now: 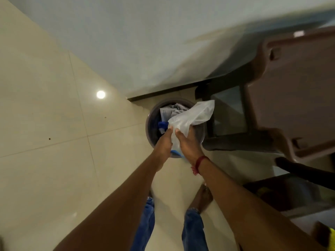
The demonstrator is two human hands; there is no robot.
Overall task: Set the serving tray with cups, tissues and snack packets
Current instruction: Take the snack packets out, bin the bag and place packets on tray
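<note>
A crumpled clear plastic bag (pixel 192 116) with a blue strip at its lower end is held over a round grey waste bin (pixel 151 127) on the floor. My left hand (pixel 164 142) grips the bag's left side and my right hand (pixel 188 144) presses against its right side. The bin holds grey and blue scraps. No tray, cups, tissues or snack packets are in view.
A brown plastic chair (pixel 290 91) stands to the right of the bin, its dark legs close beside it. Behind the bin runs a pale wall with a dark skirting (pixel 159 93). Glossy cream floor tiles (pixel 45 124) spread to the left. My feet and blue jeans (pixel 148 220) are below.
</note>
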